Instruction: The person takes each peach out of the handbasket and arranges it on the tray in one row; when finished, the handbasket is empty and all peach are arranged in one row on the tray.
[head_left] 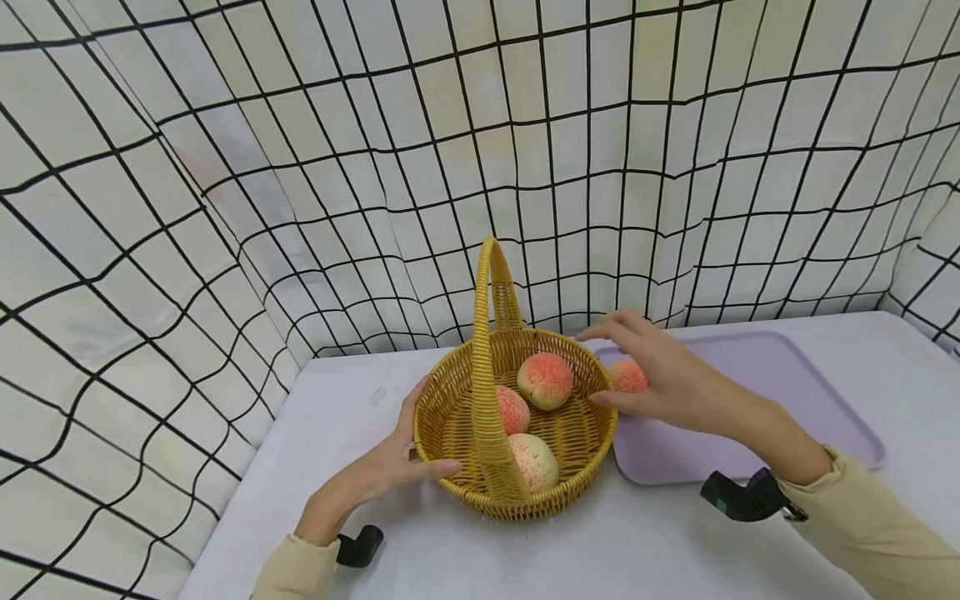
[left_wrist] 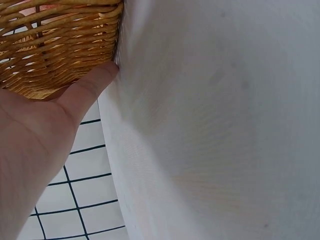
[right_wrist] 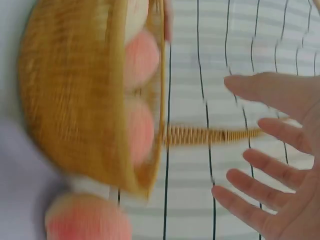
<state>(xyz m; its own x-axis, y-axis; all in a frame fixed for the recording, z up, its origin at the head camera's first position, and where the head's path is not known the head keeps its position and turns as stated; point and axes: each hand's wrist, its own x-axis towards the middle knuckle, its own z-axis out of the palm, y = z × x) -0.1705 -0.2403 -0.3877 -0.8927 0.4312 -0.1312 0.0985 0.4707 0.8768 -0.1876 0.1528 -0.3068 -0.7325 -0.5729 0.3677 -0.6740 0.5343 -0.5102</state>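
A yellow wicker basket [head_left: 551,500] with a tall arched handle [head_left: 483,375] stands on the table. Inside lie a pink-topped peach [head_left: 546,381], a second peach [head_left: 513,410] partly behind the handle, and a paler peach [head_left: 534,462]. My left hand [head_left: 386,458] holds the basket's left side, thumb over the rim and fingers along the outer wall; its lowest finger [left_wrist: 92,87] lies against the weave near the tabletop. My right hand [head_left: 663,375], empty and with fingers spread, hovers by the right rim. Another peach [head_left: 627,377] sits on the tray, partly covered by that hand.
A lilac tray [head_left: 810,400] lies right of the basket on the white-covered table [head_left: 637,550]. Black netting [head_left: 570,167] over white sheeting stands behind the table and along its left side. Both wrists carry a black device [head_left: 742,497].
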